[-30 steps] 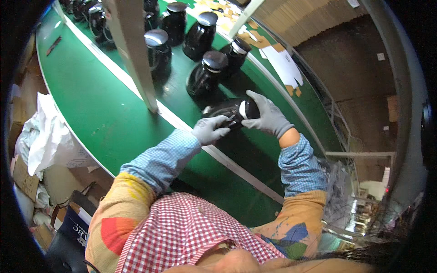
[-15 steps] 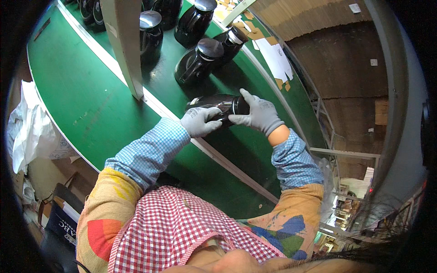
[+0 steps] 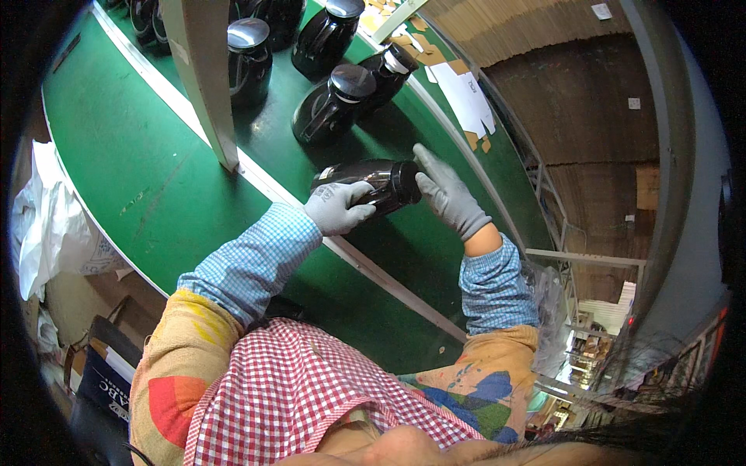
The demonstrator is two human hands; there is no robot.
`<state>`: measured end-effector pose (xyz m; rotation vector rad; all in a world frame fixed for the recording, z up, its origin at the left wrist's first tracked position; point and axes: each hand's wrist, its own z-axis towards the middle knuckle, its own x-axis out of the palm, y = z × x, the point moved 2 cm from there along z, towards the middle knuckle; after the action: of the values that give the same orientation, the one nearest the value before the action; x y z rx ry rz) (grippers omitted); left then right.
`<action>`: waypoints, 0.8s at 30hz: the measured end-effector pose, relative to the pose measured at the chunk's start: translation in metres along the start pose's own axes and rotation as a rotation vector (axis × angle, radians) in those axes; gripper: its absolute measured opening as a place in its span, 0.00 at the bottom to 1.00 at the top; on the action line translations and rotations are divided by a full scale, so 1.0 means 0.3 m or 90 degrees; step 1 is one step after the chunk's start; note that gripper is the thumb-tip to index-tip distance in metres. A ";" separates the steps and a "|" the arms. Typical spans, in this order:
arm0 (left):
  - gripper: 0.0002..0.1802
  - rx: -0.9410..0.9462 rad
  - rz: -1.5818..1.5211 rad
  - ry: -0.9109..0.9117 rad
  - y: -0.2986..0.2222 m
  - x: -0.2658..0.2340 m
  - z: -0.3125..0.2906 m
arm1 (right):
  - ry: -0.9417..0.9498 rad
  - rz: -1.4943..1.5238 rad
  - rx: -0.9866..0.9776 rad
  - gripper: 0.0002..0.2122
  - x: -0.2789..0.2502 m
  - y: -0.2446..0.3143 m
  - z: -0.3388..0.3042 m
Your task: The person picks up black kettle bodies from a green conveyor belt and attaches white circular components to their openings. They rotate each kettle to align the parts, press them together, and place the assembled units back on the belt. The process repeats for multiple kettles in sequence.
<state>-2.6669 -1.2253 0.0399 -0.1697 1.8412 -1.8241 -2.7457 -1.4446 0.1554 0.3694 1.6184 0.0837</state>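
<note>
A glossy black jug (image 3: 371,185) lies on its side, tilted, over the green work surface. My left hand (image 3: 337,208), in a grey glove, is closed around its body from the left. The dark cap or rim end of the jug points right. My right hand (image 3: 449,193), also gloved in grey, is just beside that end with its fingers stretched out and the palm facing it. Whether the right fingertips touch the rim is hard to make out. Beyond the hands stands another black jug (image 3: 334,109) with a shiny round lid.
Several more lidded black jugs, including one (image 3: 320,40), stand at the far side. A pale upright post (image 3: 203,85) rises from the white rail (image 3: 268,182) left of the hands. White paper (image 3: 463,97) and cardboard scraps lie at right. A white plastic bag (image 3: 58,225) hangs at left.
My right hand has let go of the jug's end and opened, its fingers now straightened beside it. My left hand keeps its hold. The view has shifted slightly.
</note>
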 end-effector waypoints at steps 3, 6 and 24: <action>0.18 0.024 0.004 -0.028 0.010 -0.007 -0.006 | 0.287 -0.040 0.298 0.38 -0.051 0.015 0.009; 0.18 0.048 0.029 -0.060 0.017 -0.007 -0.001 | 0.055 -0.067 -0.086 0.39 -0.035 0.008 -0.013; 0.18 0.051 -0.034 -0.139 0.146 -0.072 -0.139 | 0.102 -0.028 0.132 0.40 -0.017 0.140 0.181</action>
<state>-2.6553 -1.1749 0.0016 -0.3755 1.6246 -1.8324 -2.6843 -1.4155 0.1670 0.4962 1.7988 -0.0915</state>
